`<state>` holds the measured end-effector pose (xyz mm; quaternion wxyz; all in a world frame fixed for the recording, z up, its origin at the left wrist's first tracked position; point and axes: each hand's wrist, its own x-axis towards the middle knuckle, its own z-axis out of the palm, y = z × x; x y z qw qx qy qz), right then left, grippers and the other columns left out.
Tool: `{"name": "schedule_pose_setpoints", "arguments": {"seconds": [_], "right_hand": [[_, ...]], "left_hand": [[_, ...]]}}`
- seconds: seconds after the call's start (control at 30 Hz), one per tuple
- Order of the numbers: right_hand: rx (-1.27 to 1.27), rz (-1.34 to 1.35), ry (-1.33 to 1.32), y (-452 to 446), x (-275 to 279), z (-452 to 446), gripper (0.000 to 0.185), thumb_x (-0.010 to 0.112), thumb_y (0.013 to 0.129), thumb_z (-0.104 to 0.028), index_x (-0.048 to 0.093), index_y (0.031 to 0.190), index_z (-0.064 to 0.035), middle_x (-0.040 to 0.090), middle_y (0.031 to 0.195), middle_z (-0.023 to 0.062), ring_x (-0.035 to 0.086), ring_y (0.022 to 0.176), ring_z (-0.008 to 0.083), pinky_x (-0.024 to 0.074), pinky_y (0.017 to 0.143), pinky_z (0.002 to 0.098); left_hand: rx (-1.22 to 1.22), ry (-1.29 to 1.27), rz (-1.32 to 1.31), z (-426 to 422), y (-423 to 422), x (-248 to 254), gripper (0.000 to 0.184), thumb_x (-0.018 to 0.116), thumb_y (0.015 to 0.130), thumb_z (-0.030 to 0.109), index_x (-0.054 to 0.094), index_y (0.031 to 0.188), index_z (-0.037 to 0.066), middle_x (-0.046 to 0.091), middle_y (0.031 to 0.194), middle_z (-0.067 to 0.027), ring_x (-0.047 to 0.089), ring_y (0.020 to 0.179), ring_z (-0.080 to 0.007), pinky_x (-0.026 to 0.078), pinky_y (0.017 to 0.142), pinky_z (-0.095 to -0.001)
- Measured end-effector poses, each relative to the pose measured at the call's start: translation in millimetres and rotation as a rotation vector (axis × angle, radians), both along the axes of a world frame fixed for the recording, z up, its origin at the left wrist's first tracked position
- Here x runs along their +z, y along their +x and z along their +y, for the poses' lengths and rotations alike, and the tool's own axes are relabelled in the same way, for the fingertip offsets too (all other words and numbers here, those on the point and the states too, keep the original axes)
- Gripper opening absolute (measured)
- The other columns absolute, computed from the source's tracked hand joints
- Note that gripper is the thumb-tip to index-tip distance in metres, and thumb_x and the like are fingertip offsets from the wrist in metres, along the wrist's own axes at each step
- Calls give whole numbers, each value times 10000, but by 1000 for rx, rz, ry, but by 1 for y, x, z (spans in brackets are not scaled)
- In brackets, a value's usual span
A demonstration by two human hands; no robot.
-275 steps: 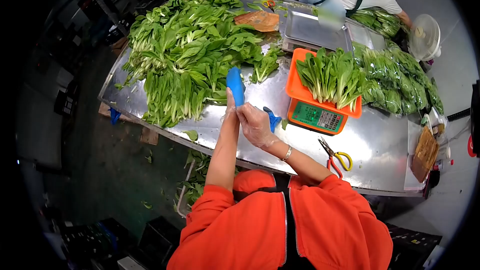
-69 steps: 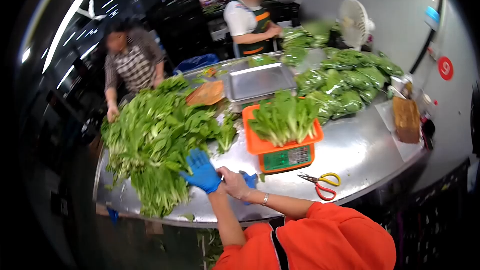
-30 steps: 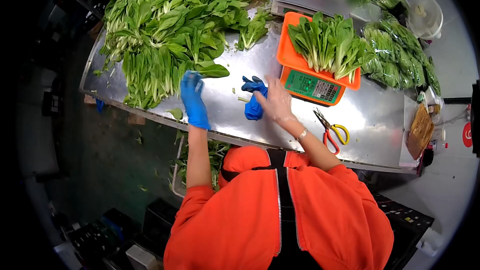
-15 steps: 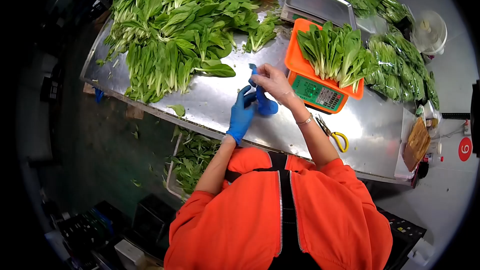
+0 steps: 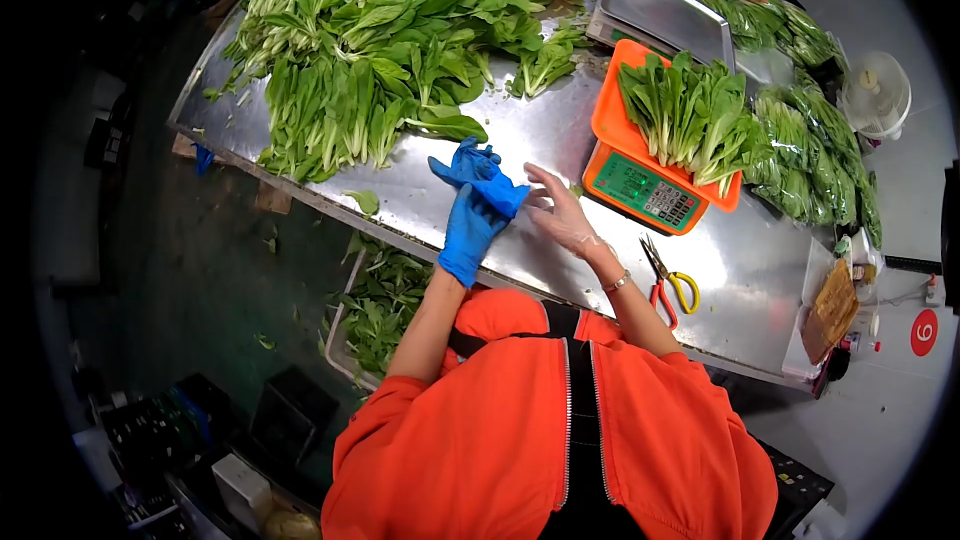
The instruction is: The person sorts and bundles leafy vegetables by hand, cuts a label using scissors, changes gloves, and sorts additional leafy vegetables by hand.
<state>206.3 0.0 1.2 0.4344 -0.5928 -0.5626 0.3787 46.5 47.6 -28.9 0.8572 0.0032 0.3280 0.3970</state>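
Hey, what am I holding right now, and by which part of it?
Your left hand holds a loose glove, seemingly near its cuff; the exact grip is partly hidden. Your right hand is open beside it, apparently holding nothing.

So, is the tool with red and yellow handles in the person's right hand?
No: the tool lies on the metal table, apart from the person's right hand.

L hand (image 5: pixel 470 238) part. hidden by loose glove (image 5: pixel 492 183); greens pile (image 5: pixel 375 50) cut off @ top; scale digits (image 5: pixel 627 181) illeg.

White fan (image 5: pixel 875 95) near grey wall (image 5: pixel 915 0); round red sign (image 5: pixel 924 333) there.
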Motion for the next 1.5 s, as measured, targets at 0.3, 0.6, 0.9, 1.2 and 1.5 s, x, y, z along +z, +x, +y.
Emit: {"name": "schedule_pose_setpoints", "arguments": {"seconds": [0.3, 0.6, 0.9, 1.2, 1.5], "right_hand": [[-66, -338, 381, -10, 26, 26, 213, 496, 648, 34, 585, 803, -81, 549, 758, 80, 555, 674, 250, 454, 595, 327], [175, -537, 384, -8, 77, 36, 348, 524, 663, 0, 484, 995, -98, 503, 827, 103, 543, 735, 290, 451, 621, 369], [34, -148, 85, -16, 105, 0, 179, 461, 806, -118, 547, 926, -18, 484, 525, 60, 465, 421, 137, 403, 452, 263], [-36, 1101, -462, -6, 36, 27, 215, 383, 777, -77, 432, 567, -86, 311, 440, -33, 285, 361, 67, 211, 363, 196], [-140, 667, -196, -25, 33, 31, 389, 423, 853, -201, 436, 1212, -53, 544, 1023, 50, 548, 816, 117, 410, 729, 232]], "left_hand": [[-20, 134, 396, -8, -15, -9, 368, 517, 828, 262, 420, 1123, 63, 473, 1050, -92, 473, 956, -210, 403, 839, -354], [-268, 1144, 1066, 0, 5, 91, 311, 614, 757, 108, 502, 1035, 24, 569, 801, -60, 544, 712, -115, 447, 677, -242], [-58, 992, 824, 6, 16, 96, 59, 526, 815, 75, 567, 815, 33, 540, 678, 9, 503, 594, -42, 409, 535, -191], [270, 1453, 1172, -29, 28, 63, 150, 542, 738, -35, 575, 862, 41, 546, 741, -88, 513, 625, -175, 419, 582, -260], [196, 1337, 1282, -25, 37, 62, 201, 549, 760, 80, 495, 954, 82, 567, 781, -126, 562, 682, -299, 430, 557, -353]]}}
